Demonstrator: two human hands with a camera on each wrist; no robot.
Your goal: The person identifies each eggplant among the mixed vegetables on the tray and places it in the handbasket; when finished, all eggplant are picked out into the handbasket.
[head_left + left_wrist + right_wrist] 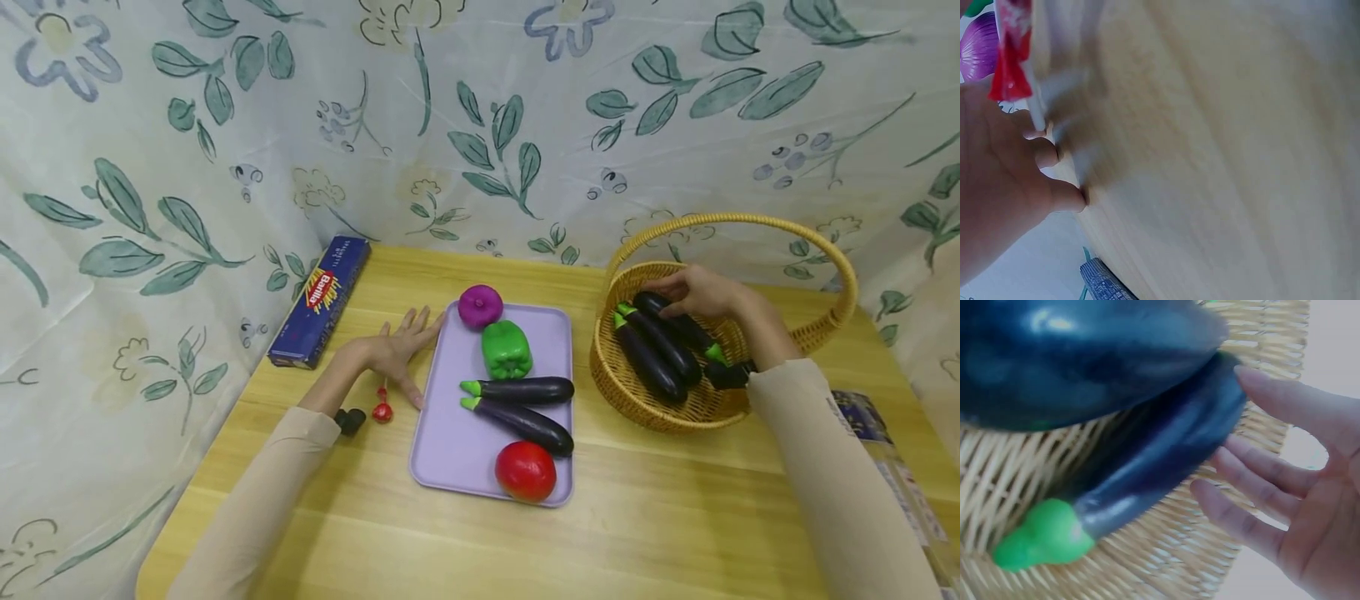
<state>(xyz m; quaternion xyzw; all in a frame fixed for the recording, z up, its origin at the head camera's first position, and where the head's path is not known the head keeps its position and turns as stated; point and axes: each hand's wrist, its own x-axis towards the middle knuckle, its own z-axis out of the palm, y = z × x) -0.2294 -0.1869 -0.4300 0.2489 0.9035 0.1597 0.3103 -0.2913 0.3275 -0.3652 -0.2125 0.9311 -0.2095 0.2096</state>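
My left hand [405, 348] lies with spread fingers on the wooden table, at the left edge of a lilac tray [442, 454]. Near its wrist is a red-wrapped lollipop [382, 412], also in the left wrist view. My right hand [701, 293] reaches into a wicker basket [626, 398] holding three dark eggplants. Its thumb and fairly straight fingers stand at either side of the blunt end of the rearmost eggplant [1160, 440], whose green stem points away from the palm. The other two eggplants [648, 360] lie beside it.
On the tray are a purple onion [480, 307], a green bell pepper [506, 350], two eggplants [525, 425] and a red tomato [526, 472]. A blue spaghetti box [321, 302] lies at the back left. The basket's tall handle [738, 219] arches behind my right hand.
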